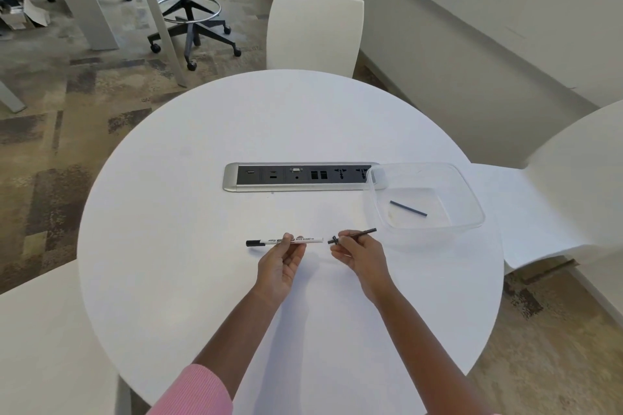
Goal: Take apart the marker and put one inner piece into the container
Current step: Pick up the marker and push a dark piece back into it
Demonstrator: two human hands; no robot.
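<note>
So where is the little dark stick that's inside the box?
In the head view, the dark stick lies flat on the bottom of the clear container, on the table's right side, just right of the socket panel.

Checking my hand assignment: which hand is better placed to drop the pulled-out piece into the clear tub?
The right hand. It already holds the thin dark inner piece, and the clear plastic container sits on its side of the table. The left hand holds the white marker barrel, farther away.

Container (472, 209) on table (202, 280), right of marker (285, 241).
</note>
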